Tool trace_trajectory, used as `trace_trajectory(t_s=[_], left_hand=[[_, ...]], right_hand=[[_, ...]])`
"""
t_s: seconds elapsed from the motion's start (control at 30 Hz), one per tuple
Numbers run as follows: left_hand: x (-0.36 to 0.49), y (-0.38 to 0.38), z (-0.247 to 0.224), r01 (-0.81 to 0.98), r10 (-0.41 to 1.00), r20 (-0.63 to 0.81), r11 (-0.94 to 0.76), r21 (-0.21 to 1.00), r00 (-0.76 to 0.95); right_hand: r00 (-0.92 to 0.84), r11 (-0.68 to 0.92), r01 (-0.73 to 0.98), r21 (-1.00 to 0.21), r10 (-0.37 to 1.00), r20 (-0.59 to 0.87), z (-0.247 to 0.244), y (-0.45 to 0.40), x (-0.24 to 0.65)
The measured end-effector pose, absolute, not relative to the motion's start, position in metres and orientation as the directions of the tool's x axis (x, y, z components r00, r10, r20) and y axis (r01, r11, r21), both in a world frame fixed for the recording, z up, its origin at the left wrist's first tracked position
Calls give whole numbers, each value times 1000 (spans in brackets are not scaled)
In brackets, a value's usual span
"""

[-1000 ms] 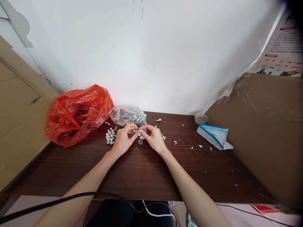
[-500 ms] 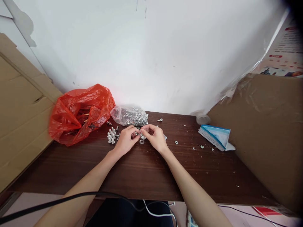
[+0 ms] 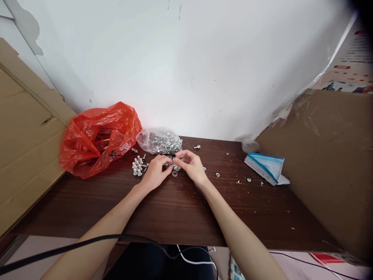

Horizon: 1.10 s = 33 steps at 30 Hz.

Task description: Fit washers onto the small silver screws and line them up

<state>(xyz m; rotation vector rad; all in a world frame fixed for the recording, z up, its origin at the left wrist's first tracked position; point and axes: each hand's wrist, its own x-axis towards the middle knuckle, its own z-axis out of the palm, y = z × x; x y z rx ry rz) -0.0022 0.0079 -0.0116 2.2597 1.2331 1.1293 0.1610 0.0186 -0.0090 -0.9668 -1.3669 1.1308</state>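
Small metal fastener (image 3: 171,163): at the fingertips, over loose washers (image 3: 175,174) on the surface (image 3: 175,212). Change: right hand (image 3: 192,168) looks more spread than half a second ago; left hand (image 3: 155,172), pinched narrow, apparently bears the piece. Right contact: cannot tell. Pose: forearms converging, fingers curled inward.

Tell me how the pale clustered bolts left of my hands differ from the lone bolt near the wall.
Pose: the clustered bolts stand upright; the lone bolt lies on its side.
Place: the clustered bolts are beside your left hand; the lone bolt is beyond your right hand, closer to the wall.
Both look metallic and rest on the brown tabletop.
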Motion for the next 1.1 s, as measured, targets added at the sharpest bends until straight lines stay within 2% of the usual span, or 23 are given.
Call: trace_trajectory(t_s=[0.2,0.5,0.6,0.73,0.87,1.1], left_hand=[[-3,8,-12,585,816,512,-560,587,268],[-3,8,-11,596,833,476,-541,593,283],[-3,9,-13,605,835,469,-539,586,289],[-4,11,-17,617,838,464,-532,580,287],[-5,13,-20,637,838,470,-527,563,279],[-5,13,-20,672,857,464,-481,564,224]], right_hand=[[-122,191,-30,-981,974,193,-8,19,165],[-218,246,19,-969,947,236,-7,16,162],[-208,342,163,-925,929,306,-6,14,162],[-266,484,339,-806,872,412,-2,11,162],[-310,545,384,-745,836,452,-1,9,163],[-328,572,394,-720,819,471,-3,8,161]])
